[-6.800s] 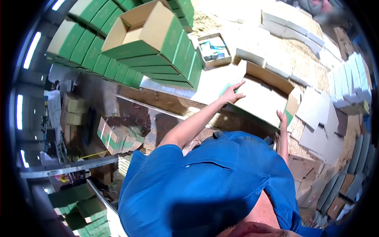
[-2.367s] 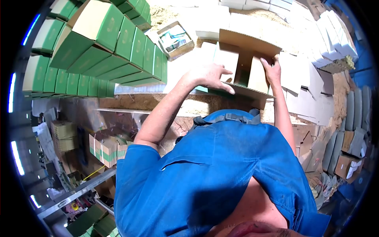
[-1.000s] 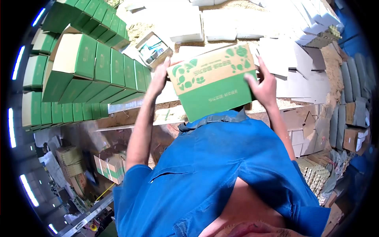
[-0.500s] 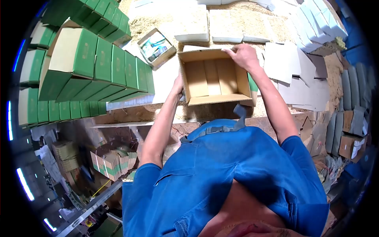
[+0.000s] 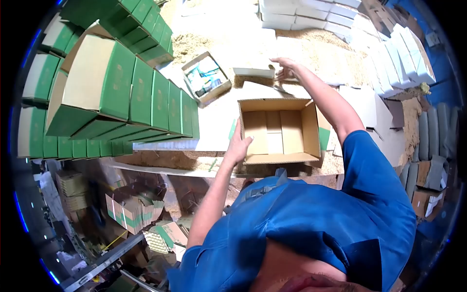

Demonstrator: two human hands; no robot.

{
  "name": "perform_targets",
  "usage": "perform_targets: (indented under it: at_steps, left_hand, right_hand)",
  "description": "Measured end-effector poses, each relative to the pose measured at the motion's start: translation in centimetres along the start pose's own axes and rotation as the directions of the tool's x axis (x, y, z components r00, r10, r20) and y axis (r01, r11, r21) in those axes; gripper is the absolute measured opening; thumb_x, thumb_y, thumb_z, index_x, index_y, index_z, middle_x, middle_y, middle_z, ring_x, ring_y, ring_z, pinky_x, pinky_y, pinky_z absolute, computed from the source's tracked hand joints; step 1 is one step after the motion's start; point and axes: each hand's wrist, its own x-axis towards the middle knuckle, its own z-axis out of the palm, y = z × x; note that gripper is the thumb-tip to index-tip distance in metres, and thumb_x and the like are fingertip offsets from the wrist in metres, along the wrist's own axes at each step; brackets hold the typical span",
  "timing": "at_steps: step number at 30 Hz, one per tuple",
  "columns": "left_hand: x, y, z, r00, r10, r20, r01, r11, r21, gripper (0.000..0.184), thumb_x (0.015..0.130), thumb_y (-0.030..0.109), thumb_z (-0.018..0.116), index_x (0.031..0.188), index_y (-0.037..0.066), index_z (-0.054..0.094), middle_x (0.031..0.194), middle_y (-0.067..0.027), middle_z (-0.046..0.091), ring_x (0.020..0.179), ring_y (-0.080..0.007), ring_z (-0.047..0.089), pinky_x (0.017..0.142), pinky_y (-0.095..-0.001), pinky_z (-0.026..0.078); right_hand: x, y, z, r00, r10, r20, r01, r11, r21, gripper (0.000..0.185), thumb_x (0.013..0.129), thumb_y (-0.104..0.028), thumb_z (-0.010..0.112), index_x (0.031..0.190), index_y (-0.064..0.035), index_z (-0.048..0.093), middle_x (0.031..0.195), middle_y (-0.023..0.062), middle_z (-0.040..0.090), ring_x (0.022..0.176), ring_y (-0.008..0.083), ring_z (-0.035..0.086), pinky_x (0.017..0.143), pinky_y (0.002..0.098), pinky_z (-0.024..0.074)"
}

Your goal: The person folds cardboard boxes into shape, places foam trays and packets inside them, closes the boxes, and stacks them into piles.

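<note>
An open cardboard box (image 5: 281,158), brown inside with nothing in it, stands on the work surface in front of me. My left hand (image 5: 237,146) grips its left wall, thumb over the rim and fingers on the outer side. Beyond the box, my right hand (image 5: 287,68) reaches out with its fingers apart, at the right end of a white box (image 5: 254,72). Whether the fingertips touch that white box, I cannot tell. To the left of it, a small open carton (image 5: 224,88) holds blue and white packets.
Stacked green cartons (image 5: 141,100) rise on the left. White boxes (image 5: 304,17) line the back, with more white boxes (image 5: 408,56) at far right. Flat white card sheets (image 5: 362,104) lie on the right. Folded cartons (image 5: 131,209) stand below left.
My right hand has let go of the cardboard box's rim and moved forward to the white box. My left hand now shows on the left wall. The whole view has shifted.
</note>
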Motion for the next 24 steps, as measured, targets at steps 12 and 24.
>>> perform_targets:
  at_steps: [12,24]
  left_hand:
    - [-0.7,2.5,-0.8,0.999,-0.003,0.032,0.001,0.999,0.053,0.084,0.087,0.013,0.058,0.154,0.002,0.009,0.15,-0.0278,0.033,0.137,-0.0373,0.038,0.115,-0.0385,0.029]
    - [0.8,0.0,-0.9,0.998,0.03,0.05,-0.027,0.998,-0.052,0.082,0.084,0.016,0.062,0.152,-0.001,0.018,0.147,-0.0259,0.038,0.137,-0.0357,0.037,0.115,-0.0371,0.028]
  right_hand:
    - [4.1,-1.5,3.3,0.997,-0.019,0.079,-0.006,0.952,0.307,0.052,0.078,-0.045,0.077,0.106,-0.0065,0.055,0.094,0.0129,0.06,0.075,0.021,0.061,0.05,0.0292,0.0558]
    - [-20.8,0.6,-10.4,0.914,-0.398,0.076,0.359,0.883,0.302,0.051,0.085,-0.024,0.071,0.124,0.0016,0.051,0.106,0.0087,0.06,0.086,0.0174,0.062,0.09,0.039,0.0547]
